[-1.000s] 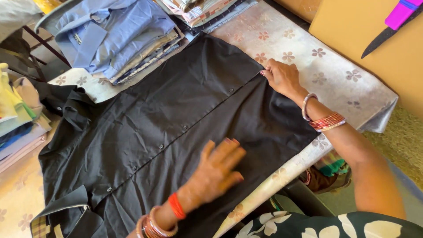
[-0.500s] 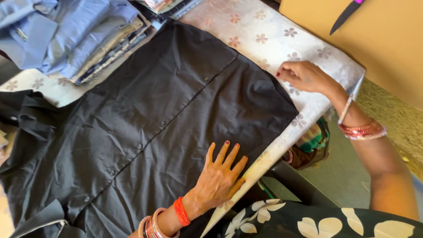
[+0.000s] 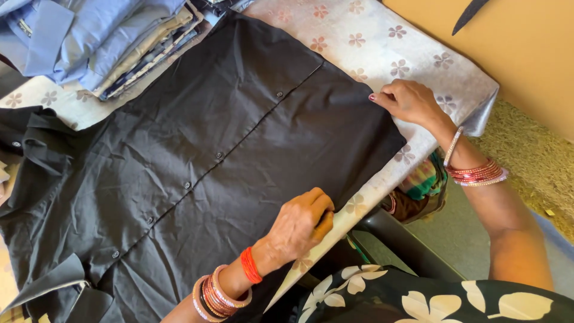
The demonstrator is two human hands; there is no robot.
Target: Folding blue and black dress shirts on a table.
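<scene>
Folded shirts (image 3: pixel 101 42), mostly pale blue with some beige and striped ones beneath, are stacked at the upper left on a table cover (image 3: pixel 382 42) printed with small flowers. Spread flat over the middle of that cover lies a black shirt (image 3: pixel 197 161), buttoned down the front, its collar and short sleeves toward the left edge and its hem toward the right. At the near edge of the table the left hand (image 3: pixel 299 224) is curled closed, fingers pinching the shirt's lower side edge where the cloth meets the table's rim; red and gold bangles (image 3: pixel 224 290) circle that wrist. Further right, the right hand (image 3: pixel 409 101) rests on the hem's far corner, fingers bent and thumb pressed against them, gripping the fabric edge; thin bangles (image 3: pixel 475 170) sit on its wrist. Below the table, between the two arms, part of a dark seat and a floral garment show. At the top right a dark blade (image 3: pixel 469 15) lies on an orange surface
</scene>
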